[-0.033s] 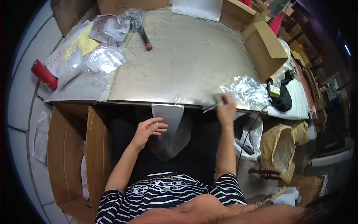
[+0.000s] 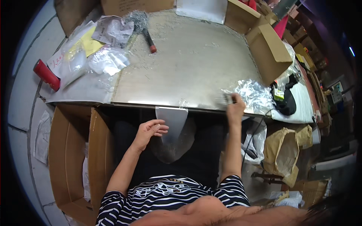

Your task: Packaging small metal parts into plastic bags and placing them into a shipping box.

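Note:
My left hand [image 2: 151,132] hovers palm inward beside a white chute-like strip [image 2: 171,113] at the table's near edge. Its fingers are spread a little and hold nothing. Below the strip hangs a translucent plastic bag [image 2: 172,148], between my knees. My right hand [image 2: 235,108] is at the table's near edge on the right, its fingers closed on a small shiny metal thing [image 2: 225,98], too blurred to name. A few thin wire-like bits [image 2: 183,102] lie on the table edge above the strip.
A heap of silvery wire-like pieces [image 2: 138,20] lies at the back left, with a black red-ended handle [image 2: 150,42] sticking out. Clear plastic [image 2: 252,95] lies right of my right hand. A red cylinder [image 2: 47,75] stands far left. An open cardboard box [image 2: 71,150] stands left of my legs.
My right hand has moved a little to the right with the small metal thing. My left hand has stayed in place.

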Demonstrator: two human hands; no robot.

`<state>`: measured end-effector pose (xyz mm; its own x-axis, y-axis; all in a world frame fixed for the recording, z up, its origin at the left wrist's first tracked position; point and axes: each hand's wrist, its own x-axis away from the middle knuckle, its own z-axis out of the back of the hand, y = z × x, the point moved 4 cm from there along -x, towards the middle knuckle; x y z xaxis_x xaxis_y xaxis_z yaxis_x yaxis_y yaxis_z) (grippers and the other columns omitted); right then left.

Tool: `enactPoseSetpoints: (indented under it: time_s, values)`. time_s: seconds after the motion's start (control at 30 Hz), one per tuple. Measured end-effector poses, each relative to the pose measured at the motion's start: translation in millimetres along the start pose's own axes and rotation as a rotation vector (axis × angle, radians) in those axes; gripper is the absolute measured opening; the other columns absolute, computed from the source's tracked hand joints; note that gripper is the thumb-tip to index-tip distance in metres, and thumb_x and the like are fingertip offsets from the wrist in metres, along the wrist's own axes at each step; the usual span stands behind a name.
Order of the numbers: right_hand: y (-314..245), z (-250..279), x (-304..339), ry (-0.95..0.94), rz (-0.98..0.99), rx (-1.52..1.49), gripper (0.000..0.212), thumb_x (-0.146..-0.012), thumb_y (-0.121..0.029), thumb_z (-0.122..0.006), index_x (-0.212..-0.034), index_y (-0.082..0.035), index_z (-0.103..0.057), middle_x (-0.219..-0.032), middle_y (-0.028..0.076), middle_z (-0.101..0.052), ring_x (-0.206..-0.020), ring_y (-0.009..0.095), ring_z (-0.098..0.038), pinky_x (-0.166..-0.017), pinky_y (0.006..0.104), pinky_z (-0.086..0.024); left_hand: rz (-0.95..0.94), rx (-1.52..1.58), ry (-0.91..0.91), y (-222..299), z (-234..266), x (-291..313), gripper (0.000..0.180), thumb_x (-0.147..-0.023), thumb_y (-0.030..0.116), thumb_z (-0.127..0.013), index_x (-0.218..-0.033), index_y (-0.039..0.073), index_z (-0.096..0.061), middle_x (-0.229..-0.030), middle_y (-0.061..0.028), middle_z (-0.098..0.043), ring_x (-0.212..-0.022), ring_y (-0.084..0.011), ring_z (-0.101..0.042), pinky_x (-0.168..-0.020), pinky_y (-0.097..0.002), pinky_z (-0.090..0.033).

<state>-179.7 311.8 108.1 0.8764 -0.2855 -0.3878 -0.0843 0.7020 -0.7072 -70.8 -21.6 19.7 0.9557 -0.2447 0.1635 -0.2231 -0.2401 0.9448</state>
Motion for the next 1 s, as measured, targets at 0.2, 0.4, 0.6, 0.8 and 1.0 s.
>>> enactPoseSetpoints:
  time_s: [0.2,0.4,0.6,0.8,1.0]
  values:
    - [-11,3,-51,0.161,0.192,0.656,0.028,-0.081,-0.016,-0.072,-0.102,-0.003,-0.06,-0.105,0.015,-0.059,-0.1,0.036,-0.055,-0.083,0.0443,-0.047,-0.325,-0.22,0.32,59,51,-13,0.018,-0.094,0.007,-0.056,-0.105,-0.005,-0.065,-0.095,-0.0121,-0.071,-0.087,-0.019,-0.069,-0.078,-0.028,-0.053]
    - [-6,-184,-235,-0.13,0.316,0.354,0.05,-0.097,-0.034,-0.052,-0.13,0.003,-0.052,-0.139,0.025,-0.048,-0.127,0.04,-0.047,-0.106,0.0415,-0.037,-0.853,-0.905,0.661,117,95,-52,0.024,-0.083,-0.008,-0.054,-0.105,-0.006,-0.064,-0.105,-0.0204,-0.066,-0.098,-0.035,-0.065,-0.087,-0.0376,-0.051]
    - [-41,-397,-392,-0.215,0.114,0.22,0.055,-0.091,-0.03,-0.045,-0.133,0.005,-0.046,-0.131,0.029,-0.052,-0.126,0.039,-0.048,-0.105,0.0456,-0.039,-0.612,-1.057,0.701,116,98,-64,0.028,-0.074,-0.007,-0.062,-0.102,-0.007,-0.063,-0.109,-0.0198,-0.064,-0.109,-0.0386,-0.061,-0.091,-0.0427,-0.051]
    - [-170,-501,-268,-0.612,0.608,0.501,0.063,-0.095,-0.057,-0.036,-0.149,-0.025,-0.032,-0.158,0.001,-0.025,-0.146,0.035,-0.018,-0.114,0.0624,-0.015,-0.586,-1.005,0.618,116,107,-59,0.029,-0.075,-0.005,-0.063,-0.104,-0.009,-0.063,-0.112,-0.0217,-0.063,-0.11,-0.0411,-0.06,-0.094,-0.0425,-0.05]
    - [-144,-361,-177,-0.648,0.48,0.626,0.065,-0.096,-0.057,-0.036,-0.151,-0.025,-0.027,-0.159,0.01,-0.019,-0.147,0.037,-0.014,-0.113,0.0633,-0.015,-0.337,-1.36,0.555,129,124,-107,0.074,-0.087,0.033,-0.065,-0.139,-0.01,-0.034,-0.146,-0.0279,-0.034,-0.138,-0.0405,-0.03,-0.114,-0.0462,-0.025]
